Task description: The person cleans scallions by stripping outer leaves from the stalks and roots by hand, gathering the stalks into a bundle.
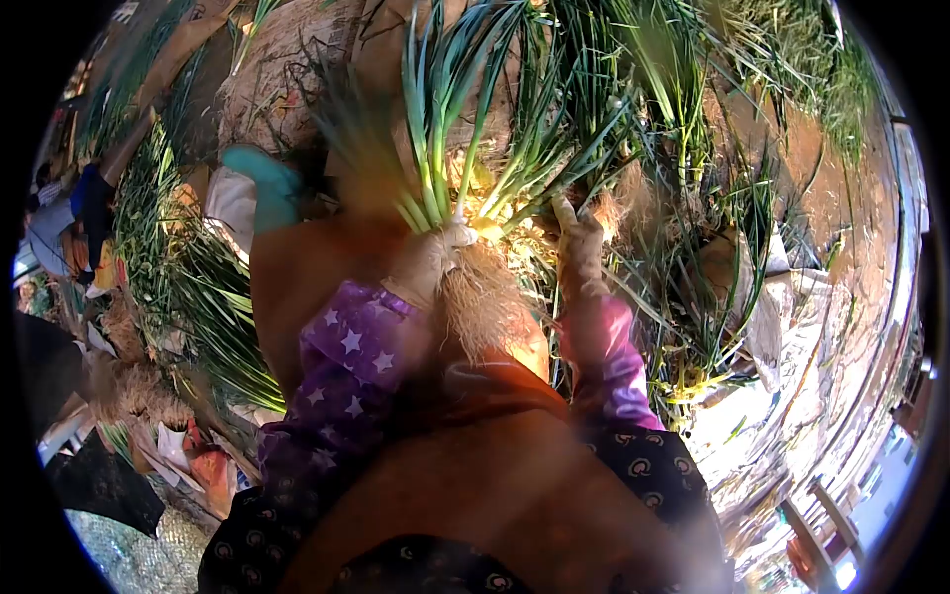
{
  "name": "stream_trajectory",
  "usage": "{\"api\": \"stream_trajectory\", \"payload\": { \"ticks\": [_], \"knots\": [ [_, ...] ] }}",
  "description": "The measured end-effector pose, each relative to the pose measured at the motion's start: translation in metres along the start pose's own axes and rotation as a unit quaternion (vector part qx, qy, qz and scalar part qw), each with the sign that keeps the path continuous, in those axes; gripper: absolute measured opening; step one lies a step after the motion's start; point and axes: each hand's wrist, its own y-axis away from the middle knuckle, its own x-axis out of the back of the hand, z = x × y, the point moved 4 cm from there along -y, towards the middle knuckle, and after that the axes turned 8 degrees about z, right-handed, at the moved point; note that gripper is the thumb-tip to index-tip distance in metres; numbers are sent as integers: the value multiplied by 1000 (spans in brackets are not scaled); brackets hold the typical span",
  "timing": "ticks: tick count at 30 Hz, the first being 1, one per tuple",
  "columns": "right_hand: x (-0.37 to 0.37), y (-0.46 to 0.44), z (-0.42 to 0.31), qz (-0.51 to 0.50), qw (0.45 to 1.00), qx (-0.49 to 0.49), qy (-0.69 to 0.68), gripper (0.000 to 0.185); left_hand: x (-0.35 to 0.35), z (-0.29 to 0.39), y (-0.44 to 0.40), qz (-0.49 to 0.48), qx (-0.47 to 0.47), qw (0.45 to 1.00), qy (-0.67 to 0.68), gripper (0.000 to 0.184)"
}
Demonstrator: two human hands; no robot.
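My left hand (442, 252) is closed round the lower stalks of a bunch of green onions (435, 148). Their pale, stringy roots (480, 302) hang down below the fist, and the green leaves fan out away from me. To the right, my right hand (582, 243) has its fingers bent together at the low end of a green onion leaf (584, 173). What lies between those fingertips is only partly visible. Yellowish peelings (515, 208) lie on the ground between and behind the two hands.
More green onions lie in heaps at the left (213, 312) and at the upper right (673, 89). A teal-covered foot (267, 183) rests left of the bunch. Other people (74, 228) are at the far left. Pale sheeting (792, 396) covers ground at right.
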Motion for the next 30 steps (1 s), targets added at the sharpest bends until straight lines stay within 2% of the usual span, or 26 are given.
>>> {"api": "stream_trajectory", "payload": {
  "ticks": [1,3,5,7,8,9,11,12,15,16,17,18,19,20,22,23,24,25,27,28,29,30],
  "knots": [
    [8,-2,9,-12,981,189,44,17,2,-2,-7,33,12,998,56,24],
    [-14,42,-39,-35,967,242,-73,18,4,-3,-13,40,19,998,43,19],
    [-20,40,-31,-146,972,101,-152,17,1,-1,-15,14,-6,1000,16,25],
    [-32,55,-23,-226,972,-60,-28,16,-9,0,-8,26,-1,999,25,23],
    [-35,63,-22,-252,945,-142,-156,16,-10,3,-4,43,3,998,38,21],
    [-40,71,-21,-271,894,-223,-280,17,-5,3,-10,48,1,998,39,21],
    [-28,60,-44,-234,908,-186,-294,17,3,-10,-25,-27,44,998,-26,12],
    [-23,54,-56,-215,914,-167,-301,17,0,11,-3,21,-15,992,-125,20],
    [-26,-6,-33,-9,965,-221,-141,21,-5,5,-8,-26,4,995,-95,25],
    [-27,-25,-16,-53,976,-184,-100,22,-11,6,-3,-39,-40,995,-79,28],
    [-28,-37,-2,-96,976,-181,-75,19,-13,7,3,-35,-35,996,-80,28],
    [-33,-43,6,-139,973,-176,-49,17,-15,11,9,-31,-5,996,-84,29],
    [-36,-46,14,-152,971,-163,-84,15,-13,14,11,-26,23,996,-86,30],
    [-34,-43,10,-132,988,-61,-42,15,-6,12,4,-21,20,996,-85,30],
    [-30,-33,1,-50,987,140,69,16,0,-1,-16,-103,51,993,-15,30],
    [-30,-7,-14,-27,994,92,-55,16,-1,-1,-18,-101,53,993,-12,30],
    [-35,1,-15,-90,971,132,-175,13,-1,-2,-18,-58,45,997,-6,33],
    [-41,15,-30,-94,956,186,-206,11,1,-3,-19,-15,37,999,0,36],
    [-41,20,-26,-110,969,197,-104,12,1,-3,-23,-20,2,1000,-22,43],
    [-38,17,-21,-138,988,66,-19,20,3,-7,-25,-16,30,999,-18,46],
    [-44,12,-11,-218,959,14,-181,21,4,-10,-25,-11,58,998,-13,50],
    [-52,11,-5,-288,898,-61,-326,24,3,-8,-24,-10,57,998,-14,50]
  ]
}}
